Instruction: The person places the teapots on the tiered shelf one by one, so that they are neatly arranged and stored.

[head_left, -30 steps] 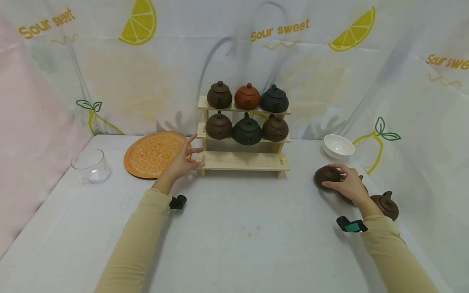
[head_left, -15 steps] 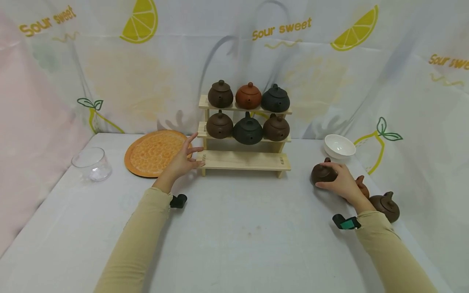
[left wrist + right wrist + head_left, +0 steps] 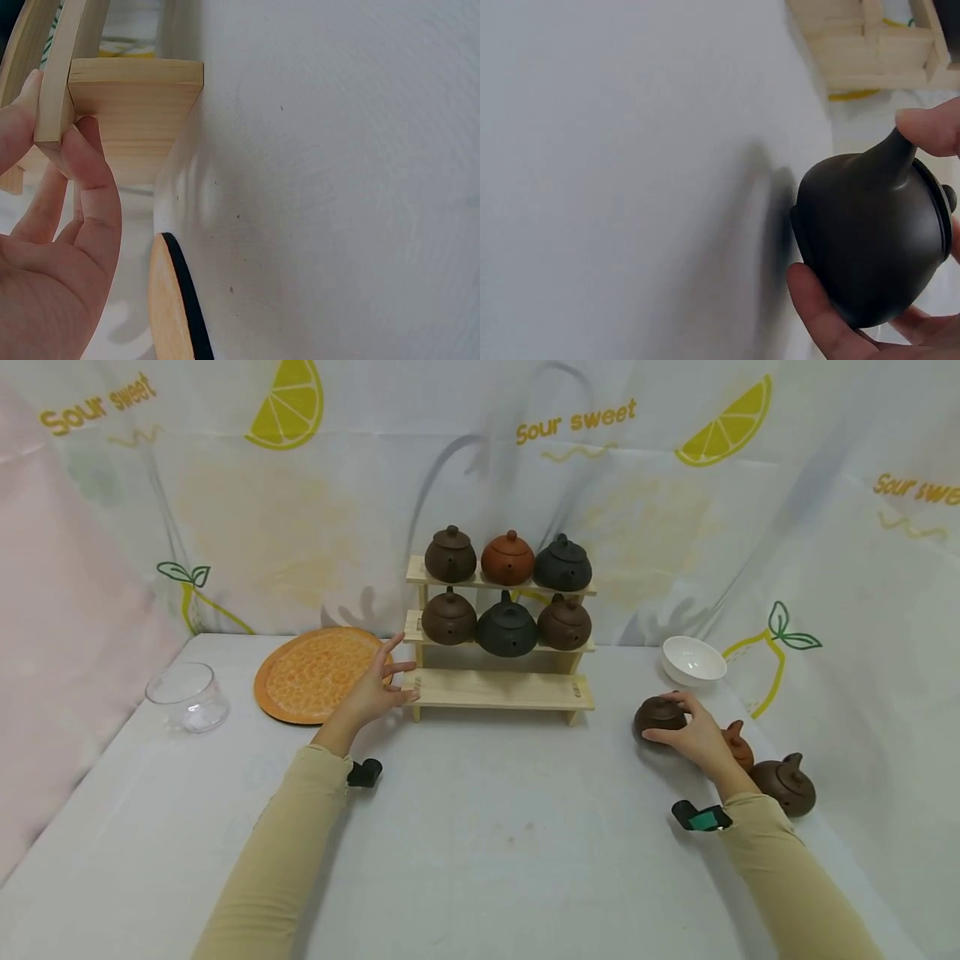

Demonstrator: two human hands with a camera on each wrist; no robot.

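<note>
My right hand [image 3: 699, 732] holds a dark brown clay teapot [image 3: 657, 713] at the right side of the white table. The right wrist view shows that teapot [image 3: 874, 240] side-on, thumb at the tip of its spout and fingers around its body, its base close over the cloth. At the centre back stands a three-tier wooden display stand [image 3: 498, 690]. Its left end is gripped by my left hand [image 3: 367, 695]; in the left wrist view the thumb and fingers pinch the end of a shelf board [image 3: 56, 90]. The bottom shelf is bare.
Clay teapots [image 3: 507, 628] fill the upper two tiers. Beside my right wrist sit a reddish teapot [image 3: 738, 747] and a brown teapot [image 3: 786, 785]. A white bowl [image 3: 693, 662] stands behind. Left are a round pizza-patterned board [image 3: 318, 675] and a clear glass bowl [image 3: 186, 697].
My right hand has moved the dark brown teapot left, away from the other two; the reddish teapot now shows more. My left hand stays on the stand.
</note>
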